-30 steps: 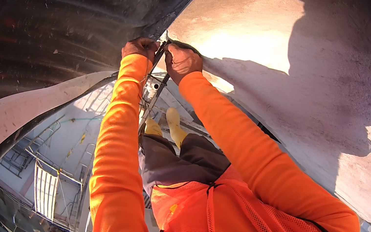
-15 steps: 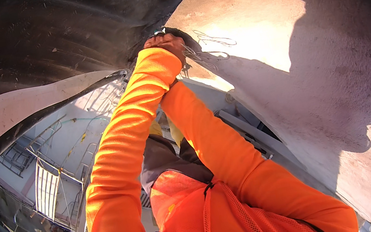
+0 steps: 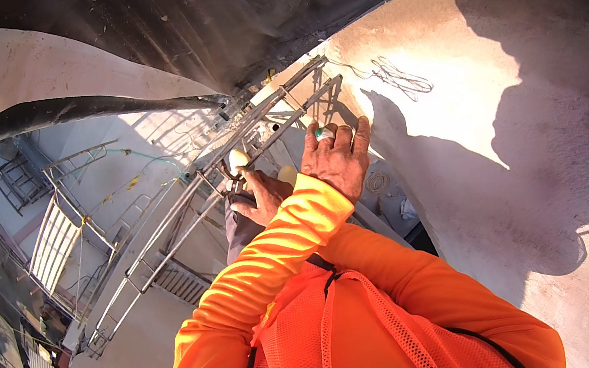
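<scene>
My forearms cross in front of me in orange sleeves, the left one on top. My left hand [image 3: 337, 157], with a green-stoned ring, reaches to the right of centre. Its fingers are spread and nothing shows in them. My right hand [image 3: 267, 197] comes out to the left from beneath the left sleeve. Its thumb and forefinger stand apart, and I see nothing between them; the other fingers are partly hidden. Below the hands runs a metal scaffold frame [image 3: 179, 224], with a yellow boot [image 3: 238, 160] at its rail. Thin wire [image 3: 402, 78] lies looped against the pale plastered surface [image 3: 460, 186].
Dark sheeting [image 3: 202, 19] stretches across the top, and a black-edged pale band [image 3: 60, 63] curves at the left. Lower down stand a slatted metal frame [image 3: 55, 242] and a coil of rope [image 3: 377, 183]. My shadow falls on the plaster.
Both hands have come down from the dark sheeting's edge, where they were together beside the wire. They are now apart with forearms crossed, and the scaffold frame has come into sight.
</scene>
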Action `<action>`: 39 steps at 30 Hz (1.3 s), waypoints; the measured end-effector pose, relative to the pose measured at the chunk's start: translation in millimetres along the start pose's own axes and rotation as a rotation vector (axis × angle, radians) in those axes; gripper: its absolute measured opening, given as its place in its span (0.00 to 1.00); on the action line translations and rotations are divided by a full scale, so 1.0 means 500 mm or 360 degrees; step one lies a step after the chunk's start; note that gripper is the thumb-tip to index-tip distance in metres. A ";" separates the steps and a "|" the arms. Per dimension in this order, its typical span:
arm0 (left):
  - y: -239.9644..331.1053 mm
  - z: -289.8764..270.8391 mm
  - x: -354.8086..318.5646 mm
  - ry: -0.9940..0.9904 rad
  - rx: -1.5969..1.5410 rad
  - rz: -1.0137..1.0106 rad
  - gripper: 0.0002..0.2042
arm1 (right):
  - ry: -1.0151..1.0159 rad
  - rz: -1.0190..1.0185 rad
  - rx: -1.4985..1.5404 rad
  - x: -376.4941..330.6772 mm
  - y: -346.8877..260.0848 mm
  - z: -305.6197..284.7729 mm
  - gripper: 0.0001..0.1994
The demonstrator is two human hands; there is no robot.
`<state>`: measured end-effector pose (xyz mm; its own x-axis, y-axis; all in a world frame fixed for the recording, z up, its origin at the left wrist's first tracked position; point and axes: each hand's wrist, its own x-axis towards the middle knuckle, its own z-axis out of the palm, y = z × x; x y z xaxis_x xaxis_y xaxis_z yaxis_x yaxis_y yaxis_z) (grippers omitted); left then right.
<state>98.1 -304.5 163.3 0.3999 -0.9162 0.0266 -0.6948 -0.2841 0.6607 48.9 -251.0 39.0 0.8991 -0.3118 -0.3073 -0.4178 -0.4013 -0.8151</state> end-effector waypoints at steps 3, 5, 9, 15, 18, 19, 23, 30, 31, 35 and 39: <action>-0.044 -0.068 -0.147 0.0317 -0.0028 -0.0079 0.31 | 0.0227 0.0024 0.0046 0.039 0.010 0.029 0.24; -0.093 -0.100 -0.221 0.0657 -0.0289 -0.0335 0.33 | 0.0169 0.0008 0.0131 0.058 0.003 0.003 0.14; -0.174 -0.128 -0.285 0.0475 -0.0039 -0.0754 0.44 | 0.0313 -0.0385 -0.0276 0.045 -0.105 -0.115 0.10; -0.138 -0.206 -0.202 0.0505 -0.0735 -0.0604 0.22 | 0.0221 -0.0860 0.0051 0.000 -0.253 -0.302 0.40; -0.073 -0.229 -0.146 0.0781 -0.1894 -0.0673 0.16 | -0.0056 -0.0608 0.0164 -0.011 -0.241 -0.350 0.50; -0.067 -0.228 -0.125 0.0644 -0.1920 -0.0644 0.14 | -0.0282 -0.0309 0.0318 -0.018 -0.241 -0.358 0.47; -0.085 -0.145 -0.072 0.0603 -0.1941 -0.0451 0.32 | 0.0016 -0.0019 -0.0302 -0.029 -0.259 -0.463 0.34; -0.127 0.139 0.080 0.0019 -0.1409 -0.0796 0.32 | -0.0037 -0.0222 -0.3052 0.115 -0.299 -0.554 0.16; -0.106 0.179 0.109 0.0037 -0.1582 -0.0765 0.34 | -0.0110 -0.0315 -0.3299 0.139 -0.298 -0.547 0.20; -0.023 0.246 0.164 0.0265 -0.1169 -0.0428 0.37 | -0.0396 -0.0292 -0.3811 0.209 -0.280 -0.520 0.27; 0.014 0.213 0.161 0.0120 -0.1056 -0.0474 0.37 | -0.0605 -0.0269 -0.3995 0.227 -0.259 -0.517 0.29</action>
<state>61.8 -410.3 89.9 0.5724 -0.7978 -0.1894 -0.0510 -0.2652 0.9628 171.1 -456.9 236.7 0.7851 -0.2140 -0.5813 0.5337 -0.2425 0.8101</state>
